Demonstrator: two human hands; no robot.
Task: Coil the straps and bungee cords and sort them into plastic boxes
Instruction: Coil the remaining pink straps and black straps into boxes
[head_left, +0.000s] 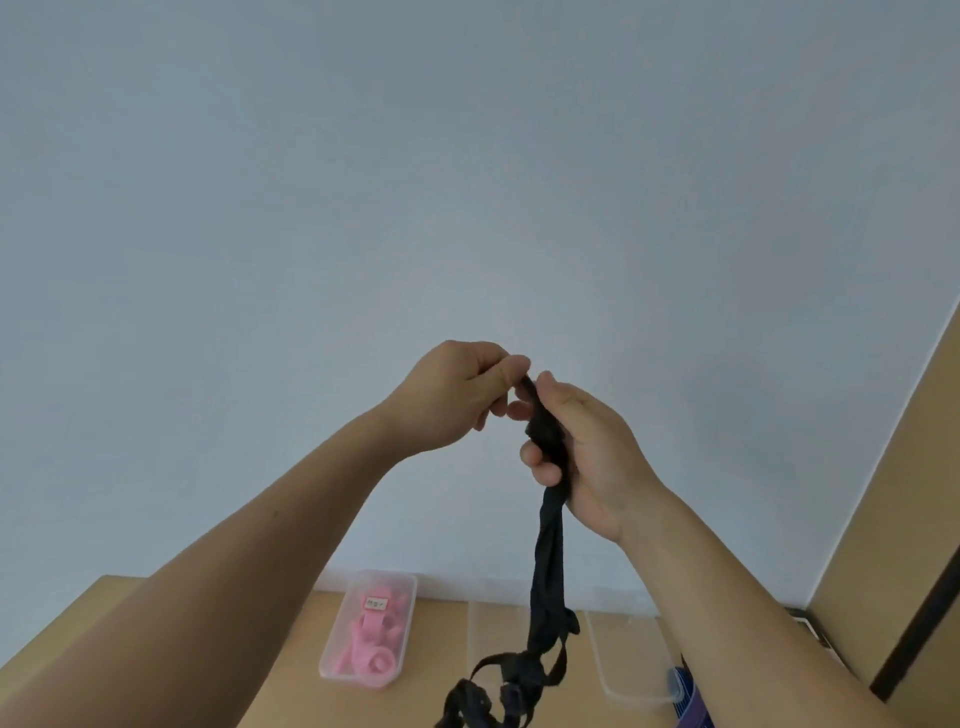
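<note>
The black strap (548, 551) hung above the tabletop (291, 675), tangled at its lower end. The right hand (587, 457) held its bunched upper part in a closed grip; the left hand (457, 395) pinched the top end. On the tabletop lay a pink-filled box (370, 631) and a clear box (631, 660)

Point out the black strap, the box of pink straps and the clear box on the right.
black strap (548, 545), head view, on the hanging stretch.
box of pink straps (406, 608), head view, on its right wall.
clear box on the right (628, 660), head view, on its bare floor.
</note>
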